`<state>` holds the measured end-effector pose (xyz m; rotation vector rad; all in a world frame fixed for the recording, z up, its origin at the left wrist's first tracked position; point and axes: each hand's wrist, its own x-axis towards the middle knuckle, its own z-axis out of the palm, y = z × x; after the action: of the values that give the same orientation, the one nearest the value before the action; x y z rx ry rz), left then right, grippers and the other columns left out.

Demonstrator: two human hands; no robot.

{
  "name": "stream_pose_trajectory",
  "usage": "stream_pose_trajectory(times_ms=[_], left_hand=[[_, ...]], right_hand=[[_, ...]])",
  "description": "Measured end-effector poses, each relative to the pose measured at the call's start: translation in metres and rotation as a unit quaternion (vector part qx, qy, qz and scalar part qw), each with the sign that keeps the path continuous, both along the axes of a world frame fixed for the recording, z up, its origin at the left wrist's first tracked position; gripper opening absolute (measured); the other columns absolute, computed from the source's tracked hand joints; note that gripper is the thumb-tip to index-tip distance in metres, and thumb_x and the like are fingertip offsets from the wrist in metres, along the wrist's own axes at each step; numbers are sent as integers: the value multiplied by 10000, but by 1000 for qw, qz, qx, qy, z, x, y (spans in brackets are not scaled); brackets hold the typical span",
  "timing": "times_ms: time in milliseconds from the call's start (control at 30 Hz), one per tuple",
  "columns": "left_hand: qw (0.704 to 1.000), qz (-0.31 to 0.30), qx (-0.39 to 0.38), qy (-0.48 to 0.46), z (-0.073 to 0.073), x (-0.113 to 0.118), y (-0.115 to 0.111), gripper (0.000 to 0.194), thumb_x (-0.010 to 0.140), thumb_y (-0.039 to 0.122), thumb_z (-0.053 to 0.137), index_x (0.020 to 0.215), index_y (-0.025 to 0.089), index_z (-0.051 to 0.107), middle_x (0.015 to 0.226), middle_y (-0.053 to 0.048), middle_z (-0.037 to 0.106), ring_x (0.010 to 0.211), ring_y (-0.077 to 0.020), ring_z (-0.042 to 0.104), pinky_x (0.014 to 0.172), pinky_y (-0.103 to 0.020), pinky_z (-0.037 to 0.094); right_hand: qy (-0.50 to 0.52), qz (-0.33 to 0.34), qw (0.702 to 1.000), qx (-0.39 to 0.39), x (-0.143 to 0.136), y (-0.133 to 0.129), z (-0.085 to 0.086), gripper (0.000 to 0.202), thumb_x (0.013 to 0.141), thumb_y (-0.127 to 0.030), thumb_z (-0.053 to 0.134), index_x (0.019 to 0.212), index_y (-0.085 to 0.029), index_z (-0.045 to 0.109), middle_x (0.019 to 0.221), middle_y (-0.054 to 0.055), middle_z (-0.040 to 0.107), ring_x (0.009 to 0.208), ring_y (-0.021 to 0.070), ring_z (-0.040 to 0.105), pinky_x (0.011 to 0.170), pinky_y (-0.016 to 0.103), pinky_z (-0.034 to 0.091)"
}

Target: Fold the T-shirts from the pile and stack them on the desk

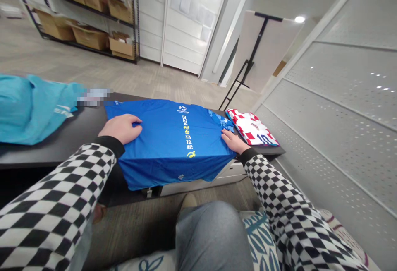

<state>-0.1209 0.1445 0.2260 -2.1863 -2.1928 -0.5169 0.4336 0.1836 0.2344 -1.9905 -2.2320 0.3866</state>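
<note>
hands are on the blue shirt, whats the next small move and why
Perhaps ease the blue shirt slightly away from the body: its near part hangs over the front edge of the table, and the left hand and right hand rest near its opposite sides.

the shirt lies on the table at mid-frame, its near part hanging over the front edge. the left hand rests on its left part, the right hand at its right edge. a folded shirt lies beside it, on the table's right end; another garment lies on the left end. drawers sit below the tabletop, right of centre. behind the table, a rack holding boxes stands upper left, a stand upper right. a panel runs along the right.
</note>
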Motion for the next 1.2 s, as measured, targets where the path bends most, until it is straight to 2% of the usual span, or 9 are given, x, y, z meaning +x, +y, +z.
stream_pose_trajectory(times_ms=[133, 267, 433, 567, 733, 900, 1067, 1133, 1200], left_hand=[[1000, -6, -12, 7, 3, 5, -4, 604, 1024, 451, 480, 1474, 247, 828, 1644, -21, 729, 1524, -291, 658, 1323, -378, 447], [999, -5, -38, 19, 2, 9, -5, 678, 1078, 445, 399, 1636, 234, 721, 1805, -77, 563, 1686, -342, 500, 1424, -574, 311], [997, -3, -64, 37, 1, 12, -5, 747, 1115, 505, 365, 1775, 213, 558, 1888, -137, 417, 1751, -390, 384, 1422, -681, 256], [999, 11, -39, 19, 1, 10, -5, 750, 1110, 525, 384, 1751, 190, 583, 1879, -139, 437, 1752, -357, 387, 1439, -626, 256], [999, 6, -35, 22, 1, 10, -7, 683, 1093, 489, 426, 1674, 223, 670, 1832, -98, 523, 1716, -335, 452, 1449, -596, 239], [999, 25, -27, 33, 4, 14, -13, 590, 1066, 490, 499, 1537, 252, 762, 1748, -79, 632, 1622, -358, 570, 1416, -557, 325], [994, 33, -52, 91, 26, 23, -6, 496, 1055, 463, 501, 1338, 205, 818, 1499, -164, 797, 1403, -398, 730, 1375, -644, 343], [989, 50, -70, 119, 39, 38, 5, 522, 1077, 478, 462, 1265, 163, 834, 1428, -220, 812, 1362, -428, 745, 1334, -671, 379], [990, 40, -64, 117, 48, 62, 17, 589, 1109, 476, 397, 1322, 128, 820, 1520, -248, 762, 1447, -428, 697, 1305, -631, 434]], right_hand=[[3, 5, 999, 49, -2, 12, -8, 635, 1162, -504, 483, 1732, -256, 608, 1883, 87, 427, 1760, 371, 372, 1468, 586, 220], [8, -4, 997, 79, -3, 15, -20, 630, 1151, -495, 493, 1714, -249, 629, 1878, 95, 429, 1772, 423, 329, 1449, 691, 211], [69, -15, 989, 126, 3, 11, -23, 642, 1088, -504, 587, 1636, -192, 704, 1767, 138, 589, 1670, 366, 528, 1429, 533, 349], [103, -49, 977, 181, 5, 9, -22, 585, 1070, -422, 561, 1543, -153, 777, 1608, 155, 736, 1551, 335, 662, 1378, 477, 440], [81, -22, 982, 169, 1, 11, -23, 486, 1042, -371, 592, 1410, -203, 861, 1647, 123, 709, 1577, 346, 639, 1396, 507, 416], [66, -26, 985, 154, 0, 10, -23, 456, 1021, -346, 619, 1368, -204, 878, 1618, 125, 733, 1538, 351, 674, 1372, 495, 452], [55, -22, 985, 162, 0, 10, -25, 477, 1021, -370, 621, 1401, -202, 854, 1602, 131, 746, 1511, 379, 688, 1345, 528, 484], [53, -22, 985, 162, 0, 11, -26, 465, 1022, -380, 621, 1390, -217, 855, 1595, 118, 752, 1507, 376, 691, 1342, 521, 486], [56, -22, 985, 163, 1, 12, -26, 456, 1022, -382, 617, 1375, -219, 856, 1590, 113, 757, 1509, 372, 690, 1346, 514, 481]])
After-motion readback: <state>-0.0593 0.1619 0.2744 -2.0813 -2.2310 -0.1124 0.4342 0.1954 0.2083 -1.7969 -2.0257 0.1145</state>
